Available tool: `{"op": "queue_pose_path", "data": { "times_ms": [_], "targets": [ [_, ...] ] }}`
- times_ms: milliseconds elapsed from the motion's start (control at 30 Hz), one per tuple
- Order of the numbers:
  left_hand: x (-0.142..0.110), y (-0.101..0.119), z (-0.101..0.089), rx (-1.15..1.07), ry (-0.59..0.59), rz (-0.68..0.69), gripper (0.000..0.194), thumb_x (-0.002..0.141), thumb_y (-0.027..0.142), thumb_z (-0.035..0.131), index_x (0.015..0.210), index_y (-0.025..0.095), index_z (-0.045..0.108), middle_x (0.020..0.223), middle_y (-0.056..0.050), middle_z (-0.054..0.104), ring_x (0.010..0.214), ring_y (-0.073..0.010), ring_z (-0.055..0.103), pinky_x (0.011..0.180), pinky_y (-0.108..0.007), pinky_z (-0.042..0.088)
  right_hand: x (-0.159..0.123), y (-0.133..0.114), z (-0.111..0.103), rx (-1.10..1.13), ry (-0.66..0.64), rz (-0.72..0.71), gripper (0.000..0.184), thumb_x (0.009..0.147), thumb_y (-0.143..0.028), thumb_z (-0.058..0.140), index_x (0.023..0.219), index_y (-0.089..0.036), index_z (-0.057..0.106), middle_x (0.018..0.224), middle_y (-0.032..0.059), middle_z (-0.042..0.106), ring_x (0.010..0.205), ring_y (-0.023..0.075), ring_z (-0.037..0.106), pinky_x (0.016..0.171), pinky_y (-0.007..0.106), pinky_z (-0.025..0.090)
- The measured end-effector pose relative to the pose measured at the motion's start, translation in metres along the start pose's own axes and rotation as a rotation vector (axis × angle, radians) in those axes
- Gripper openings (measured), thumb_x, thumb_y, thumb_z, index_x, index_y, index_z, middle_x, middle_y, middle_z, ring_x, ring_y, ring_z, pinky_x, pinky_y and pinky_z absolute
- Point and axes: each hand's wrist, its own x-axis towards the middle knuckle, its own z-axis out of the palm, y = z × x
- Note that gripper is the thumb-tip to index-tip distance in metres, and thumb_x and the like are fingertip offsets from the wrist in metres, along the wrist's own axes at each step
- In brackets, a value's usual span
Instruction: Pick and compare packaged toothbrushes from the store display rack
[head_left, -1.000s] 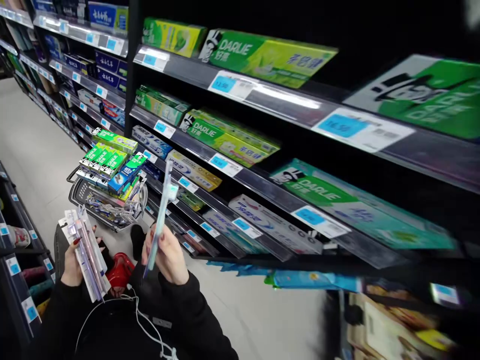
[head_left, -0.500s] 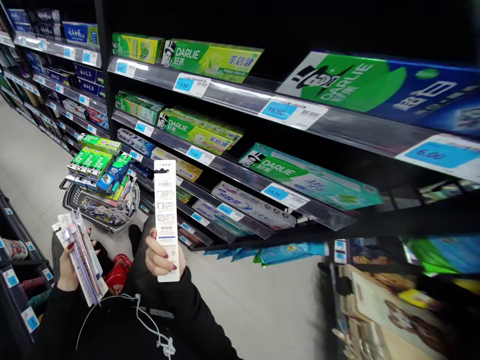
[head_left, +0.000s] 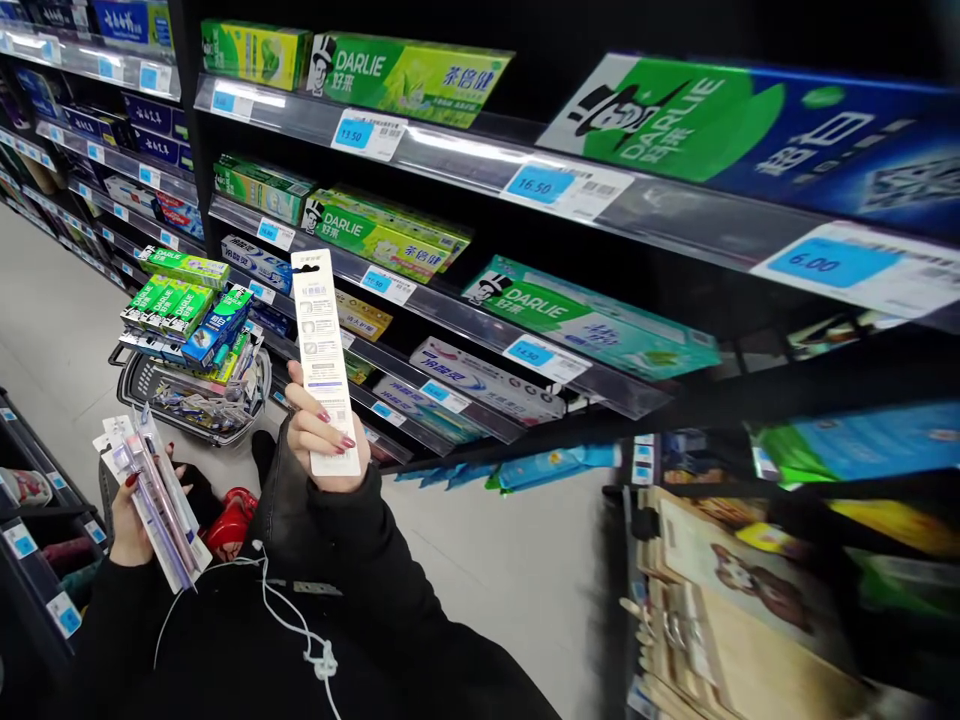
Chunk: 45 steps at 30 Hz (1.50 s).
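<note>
- Right hand point(head_left: 328, 430): fingers closed around the lower part of a white card pack point(head_left: 324, 365), fingertips across its printed face; thumb hidden.
- Left hand point(head_left: 133, 525): fingers grasping several toothbrush packs point(head_left: 154, 500), fanned and slanting; exact count cannot be told.
- Card pack: flat, narrow, nearly upright, slot near its top edge; raised in front of the shelving. Clearance from the shelf edge point(head_left: 450, 155) cannot be told.
- Toothbrush packs: clear, glossy plastic on pale card, held near the basket point(head_left: 139, 380).
- Basket: grey, perforated plastic, on the floor point(head_left: 480, 560); glossy toothpaste boxes point(head_left: 169, 305) rise above its rim.
- Open room: smooth, pale floor to the right of the right sleeve point(head_left: 382, 560).
</note>
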Motion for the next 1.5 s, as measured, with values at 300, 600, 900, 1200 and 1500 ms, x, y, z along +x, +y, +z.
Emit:
{"op": "queue_pose_path", "data": {
  "times_ms": [300,600,900,1200,1500],
  "targets": [
    [-0.002,0.001,-0.007,-0.026,0.062,0.002,0.044,0.055,0.028,0.072,0.096,0.015,0.067,0.107,-0.01,0.068,0.083,-0.0311,0.067,0.069,-0.045,0.058,-0.004,0.011,-0.02,-0.104,-0.269,0.076,0.018,0.089,-0.027,0.041,0.099,-0.02,0.053,0.051,-0.0121,0.027,0.021,-0.0015,0.01,0.022,0.011,0.01],
    [0.001,0.002,-0.011,-0.071,0.056,-0.008,0.046,0.054,0.026,0.072,0.099,0.015,0.067,0.107,-0.009,0.068,0.083,-0.0321,0.067,0.067,-0.047,0.058,-0.018,0.03,-0.056,-0.286,-0.243,0.124,0.027,0.083,-0.037,0.048,0.1,-0.018,0.058,0.051,-0.0103,0.034,0.024,0.0003,0.022,0.029,0.015,0.025],
    [-0.002,0.013,-0.028,-0.167,0.163,0.08,0.037,0.06,0.021,0.065,0.096,0.013,0.065,0.108,-0.01,0.067,0.083,-0.0287,0.067,0.074,-0.043,0.057,0.007,0.074,-0.103,-1.82,-0.152,0.197,0.058,0.083,-0.02,0.042,0.139,-0.011,0.031,0.135,0.016,0.043,0.125,0.0238,0.04,0.106,0.041,0.029],
    [-0.005,0.027,-0.057,-0.278,0.324,0.156,0.043,0.056,0.019,0.068,0.098,0.014,0.063,0.102,-0.009,0.07,0.097,-0.0328,0.063,0.086,-0.048,0.051,0.154,0.198,-0.135,-2.43,-0.138,0.362,0.031,0.087,-0.007,0.033,0.106,-0.005,0.057,0.107,0.0219,0.057,0.089,0.0233,0.063,0.078,0.035,0.049],
    [0.011,0.029,-0.047,-0.156,0.337,0.175,0.039,0.06,0.025,0.066,0.097,0.013,0.063,0.104,-0.011,0.068,0.099,-0.0335,0.062,0.083,-0.047,0.052,0.202,0.224,-0.115,-2.273,-0.224,0.294,0.029,0.092,-0.03,0.039,0.098,-0.01,0.059,0.102,0.0166,0.062,0.092,0.0228,0.06,0.076,0.031,0.046]
  ]
}}
